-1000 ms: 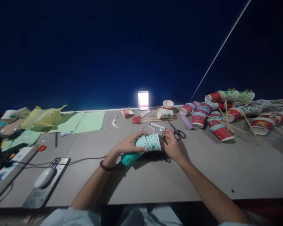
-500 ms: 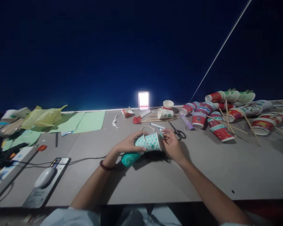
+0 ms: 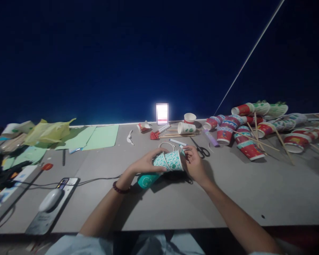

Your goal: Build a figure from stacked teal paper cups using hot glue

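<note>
Two joined paper cups (image 3: 173, 160) with a green fish-scale pattern lie sideways above the table, the open mouth facing right. My left hand (image 3: 149, 161) is wrapped round their left part, thumb underneath along the near side. At the rim is my right hand (image 3: 193, 161), its fingers curled together by the mouth; whatever they pinch is hidden. Below my left hand rests a teal, rounded object (image 3: 146, 181) with a pale round mark. Dark scissors (image 3: 202, 152) lie just beyond my right hand, near a white pen (image 3: 177, 142).
Chains of red and green paper cups (image 3: 225, 132) with wooden sticks (image 3: 257, 136) fill the right back. Loose cups (image 3: 186, 128) and a purple stick-shaped box (image 3: 211, 138) lie mid-back. Leftward are green paper (image 3: 102, 137), a phone (image 3: 51, 207) and a power strip (image 3: 13, 191).
The cups and my left hand have shifted slightly to the right. My right hand stays by the rim with its fingers curled.
</note>
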`<state>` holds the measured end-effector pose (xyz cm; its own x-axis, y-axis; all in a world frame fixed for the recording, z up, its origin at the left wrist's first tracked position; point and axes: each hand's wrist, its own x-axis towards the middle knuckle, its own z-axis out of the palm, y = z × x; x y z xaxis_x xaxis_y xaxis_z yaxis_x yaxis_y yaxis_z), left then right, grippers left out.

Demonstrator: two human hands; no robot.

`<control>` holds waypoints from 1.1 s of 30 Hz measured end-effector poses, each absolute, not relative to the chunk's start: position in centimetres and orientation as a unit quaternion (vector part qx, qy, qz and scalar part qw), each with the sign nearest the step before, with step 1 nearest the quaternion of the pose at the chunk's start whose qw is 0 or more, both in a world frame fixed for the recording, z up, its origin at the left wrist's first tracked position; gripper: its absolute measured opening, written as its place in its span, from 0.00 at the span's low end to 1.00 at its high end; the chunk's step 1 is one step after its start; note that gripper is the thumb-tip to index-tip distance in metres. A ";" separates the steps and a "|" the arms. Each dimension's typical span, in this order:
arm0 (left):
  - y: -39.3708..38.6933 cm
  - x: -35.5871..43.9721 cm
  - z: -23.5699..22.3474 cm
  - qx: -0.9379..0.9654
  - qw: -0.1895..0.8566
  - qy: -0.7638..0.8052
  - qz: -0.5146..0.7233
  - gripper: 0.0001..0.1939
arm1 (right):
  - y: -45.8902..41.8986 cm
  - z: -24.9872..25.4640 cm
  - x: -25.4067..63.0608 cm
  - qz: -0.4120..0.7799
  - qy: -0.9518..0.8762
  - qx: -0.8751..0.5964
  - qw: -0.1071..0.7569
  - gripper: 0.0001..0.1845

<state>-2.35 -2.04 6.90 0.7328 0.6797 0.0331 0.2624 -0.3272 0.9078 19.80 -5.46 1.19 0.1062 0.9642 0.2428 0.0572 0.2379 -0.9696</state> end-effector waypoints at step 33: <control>-1.8 -2.6 6.7 0.780 0.504 0.298 0.220 0.30 | -5.8 1.5 19.7 0.399 -0.550 -0.474 0.560 0.20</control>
